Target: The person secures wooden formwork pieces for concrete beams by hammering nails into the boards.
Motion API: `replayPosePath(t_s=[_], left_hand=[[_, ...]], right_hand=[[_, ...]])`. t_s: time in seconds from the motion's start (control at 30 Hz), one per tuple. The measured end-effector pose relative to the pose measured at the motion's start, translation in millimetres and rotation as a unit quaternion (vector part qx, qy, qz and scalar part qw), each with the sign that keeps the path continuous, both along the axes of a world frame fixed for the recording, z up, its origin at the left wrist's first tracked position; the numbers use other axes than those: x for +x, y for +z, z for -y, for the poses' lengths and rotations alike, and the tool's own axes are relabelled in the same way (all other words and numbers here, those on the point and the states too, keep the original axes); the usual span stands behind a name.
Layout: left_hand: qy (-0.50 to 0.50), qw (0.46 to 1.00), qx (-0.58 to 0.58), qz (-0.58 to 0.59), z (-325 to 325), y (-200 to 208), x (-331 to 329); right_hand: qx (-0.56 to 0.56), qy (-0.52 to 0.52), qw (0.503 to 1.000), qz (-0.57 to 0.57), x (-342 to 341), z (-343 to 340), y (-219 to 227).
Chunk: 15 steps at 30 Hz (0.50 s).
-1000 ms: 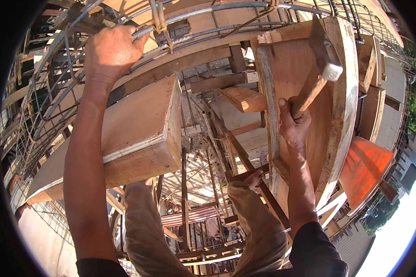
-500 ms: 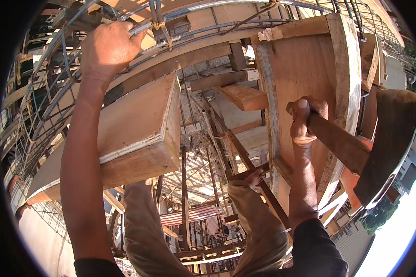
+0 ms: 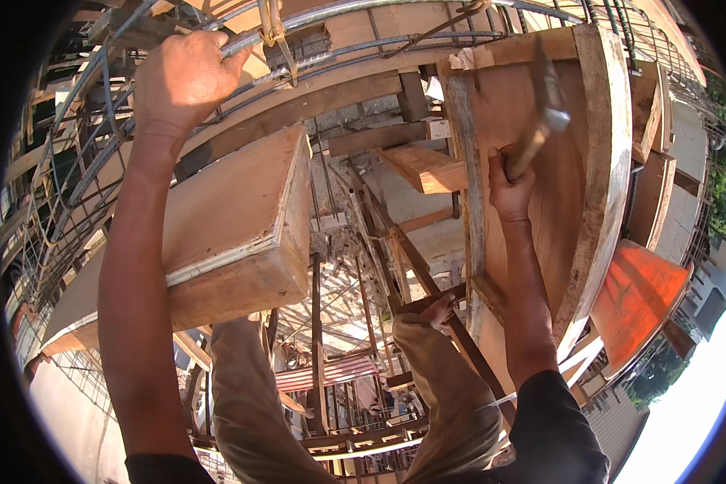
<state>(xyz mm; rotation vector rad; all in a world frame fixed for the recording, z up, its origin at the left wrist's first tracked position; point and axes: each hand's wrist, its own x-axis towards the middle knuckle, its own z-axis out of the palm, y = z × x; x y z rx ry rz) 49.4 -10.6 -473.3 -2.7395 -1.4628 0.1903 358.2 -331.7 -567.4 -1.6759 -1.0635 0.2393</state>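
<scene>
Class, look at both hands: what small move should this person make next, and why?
Probably a short, controlled swing of the hammer toward the board along the plywood panel's top edge. The right hand is closed around the handle, the head shows blurred in front of the panel, and the left hand grips a steel bar, likely steadying the body.

Hammer head [image 3: 552, 103] blurred; handle [image 3: 527, 153] partly hidden by the right fingers [image 3: 497, 169]; left sleeve [image 3: 165, 469] cut off by lower edge
</scene>
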Motion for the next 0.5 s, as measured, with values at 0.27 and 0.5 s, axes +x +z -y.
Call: replayPosePath(t_s=[0.27, 0.5], left_hand=[[0.001, 1.0, -0.007, -0.031, -2, 5, -18], [0.0, 0.999, 0.001, 0.032, 7, 0, -6]], right_hand=[[-0.316, -0.099, 0.917, -0.225, -43, -4, 46], [-0.491, 0.023, 0.869, -0.057, 17, 2, -51]])
